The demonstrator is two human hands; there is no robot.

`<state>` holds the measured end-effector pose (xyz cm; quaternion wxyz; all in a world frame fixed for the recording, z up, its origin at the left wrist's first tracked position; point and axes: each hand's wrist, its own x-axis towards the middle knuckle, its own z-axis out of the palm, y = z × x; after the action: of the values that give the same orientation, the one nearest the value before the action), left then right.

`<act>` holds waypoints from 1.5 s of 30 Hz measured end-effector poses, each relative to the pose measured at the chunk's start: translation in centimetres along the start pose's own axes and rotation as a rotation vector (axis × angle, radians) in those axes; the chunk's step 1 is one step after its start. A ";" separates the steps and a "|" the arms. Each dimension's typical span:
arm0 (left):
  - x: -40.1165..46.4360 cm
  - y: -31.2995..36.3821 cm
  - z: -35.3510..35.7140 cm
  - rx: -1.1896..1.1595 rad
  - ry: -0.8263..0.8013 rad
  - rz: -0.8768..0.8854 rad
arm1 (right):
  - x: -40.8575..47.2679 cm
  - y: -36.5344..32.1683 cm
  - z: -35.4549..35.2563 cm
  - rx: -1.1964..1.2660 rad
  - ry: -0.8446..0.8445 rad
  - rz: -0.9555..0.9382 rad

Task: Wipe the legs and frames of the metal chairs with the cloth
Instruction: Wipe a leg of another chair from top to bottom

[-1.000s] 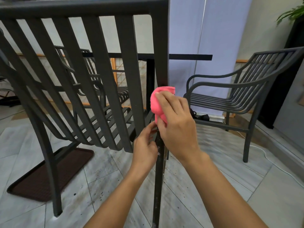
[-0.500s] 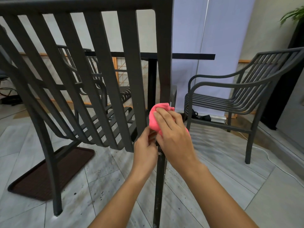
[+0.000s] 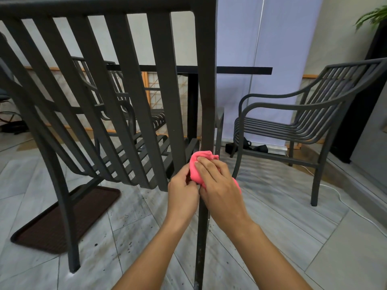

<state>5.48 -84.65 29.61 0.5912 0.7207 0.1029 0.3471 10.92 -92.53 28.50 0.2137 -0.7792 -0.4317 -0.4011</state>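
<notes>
Tiled floor (image 3: 293, 237) open rt; hands wrap pink cloth (image 3: 198, 164) round chair leg (image 3: 206, 91).

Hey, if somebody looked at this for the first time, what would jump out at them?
The bright pink cloth at centre, wrapped around the near chair's rear leg, with the right hand gripping it and the left hand touching its left side. Next, the dark slatted chair back filling the left, and a second metal armchair standing right.

Three metal chairs (image 3: 129, 91) – one table (image 3: 240, 70), one cloth (image 3: 199, 166), one mat (image 3: 69, 218)
</notes>
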 end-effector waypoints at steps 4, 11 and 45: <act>-0.1 0.2 0.0 -0.042 -0.020 -0.009 | -0.5 0.0 0.0 -0.001 -0.020 0.007; 0.6 0.1 0.1 -0.114 0.015 -0.051 | -2.7 0.3 0.2 0.018 -0.068 0.061; 0.8 -0.4 -0.2 -0.086 -0.070 -0.059 | -2.4 -1.6 3.4 0.385 0.218 0.616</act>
<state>6.05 -83.97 29.49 0.6350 0.7028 0.0885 0.3083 10.33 -90.53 24.54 0.5117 -0.7706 -0.2193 -0.3102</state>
